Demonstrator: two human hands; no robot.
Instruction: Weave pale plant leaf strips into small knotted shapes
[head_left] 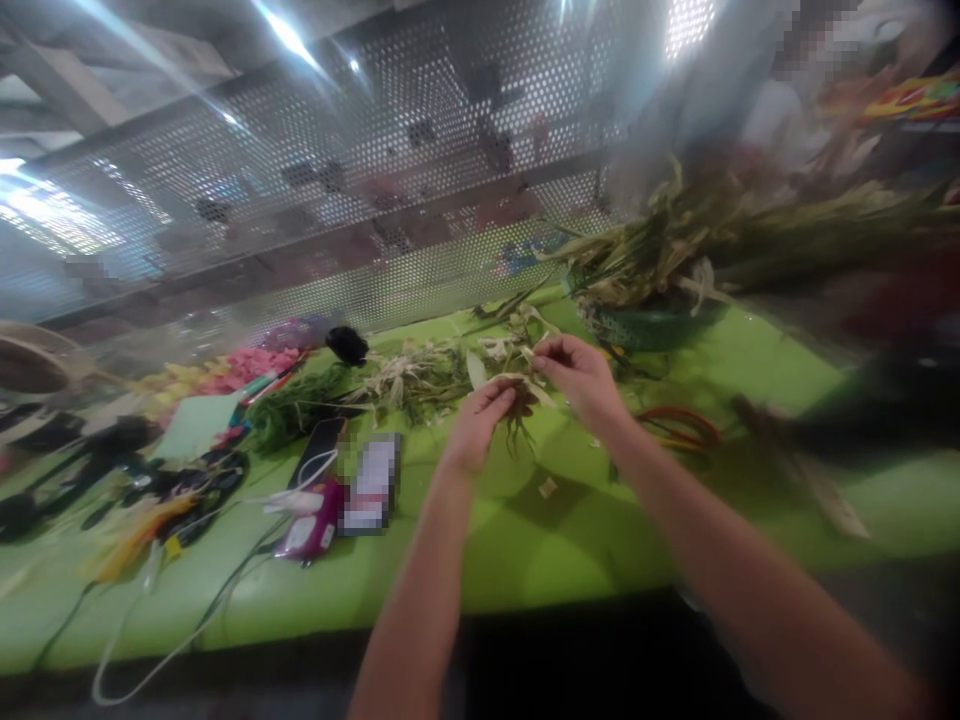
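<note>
Both my hands meet over a bright green table (570, 540). My left hand (480, 422) is closed around a small bundle of pale leaf strips and dark stems (519, 400). My right hand (577, 372) pinches pale strips at the top of the same bundle. A loose heap of pale and green leaf strips (409, 380) lies just behind my left hand. The picture is blurred by motion.
A big pile of long green stalks (720, 250) sits at the back right. A phone (319, 450), a pink device with a white cable (311, 525), pink and yellow bits (247, 368) and dark tools (112, 460) lie at the left. A perforated metal wall (375, 180) stands behind.
</note>
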